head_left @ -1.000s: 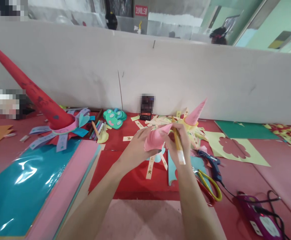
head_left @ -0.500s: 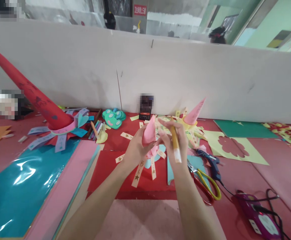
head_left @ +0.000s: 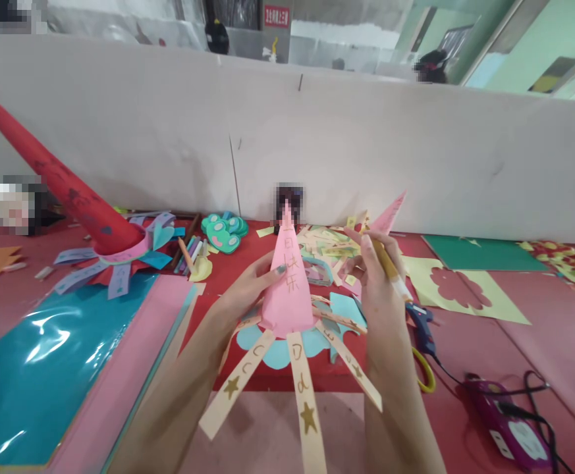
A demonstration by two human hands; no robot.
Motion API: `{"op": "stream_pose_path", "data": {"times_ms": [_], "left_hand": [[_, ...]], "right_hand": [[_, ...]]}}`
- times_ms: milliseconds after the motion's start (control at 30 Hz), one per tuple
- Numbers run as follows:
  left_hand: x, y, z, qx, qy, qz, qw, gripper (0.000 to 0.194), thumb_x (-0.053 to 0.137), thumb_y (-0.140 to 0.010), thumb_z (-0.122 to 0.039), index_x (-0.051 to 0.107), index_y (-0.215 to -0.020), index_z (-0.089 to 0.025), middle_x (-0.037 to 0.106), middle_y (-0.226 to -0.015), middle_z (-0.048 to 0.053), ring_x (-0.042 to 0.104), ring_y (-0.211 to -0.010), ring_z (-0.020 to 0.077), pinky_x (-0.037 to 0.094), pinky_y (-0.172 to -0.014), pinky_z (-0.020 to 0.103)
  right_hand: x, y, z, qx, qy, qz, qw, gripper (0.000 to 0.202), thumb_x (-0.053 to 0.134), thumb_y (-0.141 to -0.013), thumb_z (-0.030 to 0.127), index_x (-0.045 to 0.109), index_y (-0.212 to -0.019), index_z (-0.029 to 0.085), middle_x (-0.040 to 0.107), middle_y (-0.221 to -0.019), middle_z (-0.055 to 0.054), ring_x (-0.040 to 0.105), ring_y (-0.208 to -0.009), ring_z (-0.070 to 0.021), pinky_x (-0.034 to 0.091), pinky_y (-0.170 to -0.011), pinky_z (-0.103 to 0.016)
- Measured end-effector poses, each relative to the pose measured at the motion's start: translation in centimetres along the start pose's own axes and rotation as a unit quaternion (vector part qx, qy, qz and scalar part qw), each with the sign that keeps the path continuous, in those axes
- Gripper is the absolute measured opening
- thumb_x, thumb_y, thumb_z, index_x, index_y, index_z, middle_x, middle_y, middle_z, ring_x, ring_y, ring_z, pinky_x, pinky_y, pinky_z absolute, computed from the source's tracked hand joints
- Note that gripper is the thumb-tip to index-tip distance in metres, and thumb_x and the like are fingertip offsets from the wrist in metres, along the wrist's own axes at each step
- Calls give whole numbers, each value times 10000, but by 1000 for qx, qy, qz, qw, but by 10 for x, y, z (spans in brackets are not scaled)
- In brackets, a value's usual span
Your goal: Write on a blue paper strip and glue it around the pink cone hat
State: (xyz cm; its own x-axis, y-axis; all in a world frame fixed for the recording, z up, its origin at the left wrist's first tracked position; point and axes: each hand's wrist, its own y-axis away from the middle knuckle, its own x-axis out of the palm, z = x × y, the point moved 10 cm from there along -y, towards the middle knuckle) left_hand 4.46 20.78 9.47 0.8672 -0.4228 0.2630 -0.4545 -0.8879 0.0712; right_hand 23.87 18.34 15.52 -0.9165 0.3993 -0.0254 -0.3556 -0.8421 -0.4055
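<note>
Pink paper forms the handwritten cone (head_left: 287,289) that we hold point-up before us, above the middle of the red surface (head_left: 475,355). Our left hand (head_left: 247,283) keeps its grip pressed on the cone's left side, with the thumb lying across the front. Scalloped light-blue paper (head_left: 277,355) shows around the base, and cream lettered strips (head_left: 307,395) fan outward from it, several bearing gold stars; whether the base touches the surface, we cannot tell. Our right hand (head_left: 379,270) stands apart from the cone, its grip closed around a golden marker (head_left: 388,266) whose pale end slants down to the right. Just beyond that hand, a second pink cone (head_left: 390,212) leans to the right, next to a heap of cut paper strips (head_left: 327,240). Farther right we see a yellow sheet (head_left: 507,303) with a flower-shaped opening, a blue glue gun (head_left: 420,326), a yellow scissor handle (head_left: 426,375) partly hidden by our right arm, and a purple power strip (head_left: 509,421). To our left, a long red cone (head_left: 74,191) tilts leftward from a pink band (head_left: 129,253), near green paper cutouts (head_left: 225,234).
</note>
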Motion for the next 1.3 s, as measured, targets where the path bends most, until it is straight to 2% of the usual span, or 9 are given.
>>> {"op": "stream_pose_path", "data": {"times_ms": [167, 333, 467, 567, 700, 800, 933, 1133, 1300], "left_hand": [[-1, -6, 7, 10, 26, 11, 1000, 492, 650, -731, -457, 579, -1148, -205, 657, -1078, 95, 635, -918, 235, 523, -736, 320], [-16, -9, 9, 26, -5, -45, 999, 518, 650, -705, -508, 598, -1109, -187, 659, -1069, 95, 636, -912, 244, 524, -742, 334], [-18, -9, 1, 42, -7, -58, 997, 517, 665, -705, -476, 576, -1126, -190, 621, -1158, 97, 611, -990, 253, 512, -801, 343], [-17, -8, -6, 48, -25, -57, 997, 502, 661, -722, -436, 558, -1147, -189, 615, -1165, 100, 599, -1012, 257, 502, -827, 361], [-18, -8, -13, 60, -66, -66, 994, 510, 646, -734, -420, 538, -1175, -185, 627, -1127, 97, 602, -992, 256, 499, -821, 377], [-17, -8, -17, 72, -105, -74, 989, 505, 636, -737, -419, 543, -1167, -171, 621, -1137, 99, 587, -1015, 263, 485, -846, 390], [-16, -7, -19, 76, -156, -80, 982, 493, 620, -748, -429, 546, -1157, -165, 606, -1162, 100, 554, -1077, 274, 457, -896, 406], [-15, -7, -20, 86, -153, -70, 982, 513, 620, -757, -420, 516, -1200, -181, 570, -1242, 97, 533, -1128, 273, 432, -936, 393], [-13, -6, -21, 80, -155, -65, 983, 525, 615, -758, -435, 515, -1205, -179, 583, -1233, 102, 531, -1134, 284, 454, -895, 382]], "right_hand": [[4, -3, -6, 38, -79, -12, 996, 186, 512, -843, 379, 490, -988, 265, 584, -1085, -34, 491, -457, -39, 509, -472, -253], [9, 0, -1, 49, -72, 15, 996, 183, 534, -830, 393, 507, -948, 256, 632, -1041, -39, 531, -476, -65, 523, -490, -263], [28, 5, -2, 48, -6, 129, 990, 235, 476, -857, 447, 544, -928, 234, 664, -864, -39, 630, -602, -134, 548, -607, -301], [42, 12, 4, 19, 66, 205, 976, 231, 491, -852, 439, 560, -923, 230, 660, -869, -40, 659, -737, -162, 531, -701, -306], [61, 28, 5, 3, 221, 298, 928, 281, 570, -807, 414, 542, -1024, 237, 666, -942, -64, 640, -905, -230, 493, -730, -339], [68, 35, 5, -16, 326, 306, 894, 316, 593, -783, 422, 535, -1019, 220, 667, -936, -91, 615, -962, -272, 465, -713, -344], [78, 41, 0, -19, 387, 319, 865, 294, 563, -796, 463, 525, -940, 210, 652, -880, -98, 624, -850, -261, 418, -616, -298], [84, 43, -2, -15, 405, 329, 853, 270, 492, -837, 480, 485, -850, 211, 623, -813, -78, 613, -747, -221, 366, -571, -261], [85, 43, -1, -12, 407, 334, 850, 231, 482, -853, 443, 476, -857, 213, 625, -782, -65, 610, -724, -219, 348, -571, -260]]}}
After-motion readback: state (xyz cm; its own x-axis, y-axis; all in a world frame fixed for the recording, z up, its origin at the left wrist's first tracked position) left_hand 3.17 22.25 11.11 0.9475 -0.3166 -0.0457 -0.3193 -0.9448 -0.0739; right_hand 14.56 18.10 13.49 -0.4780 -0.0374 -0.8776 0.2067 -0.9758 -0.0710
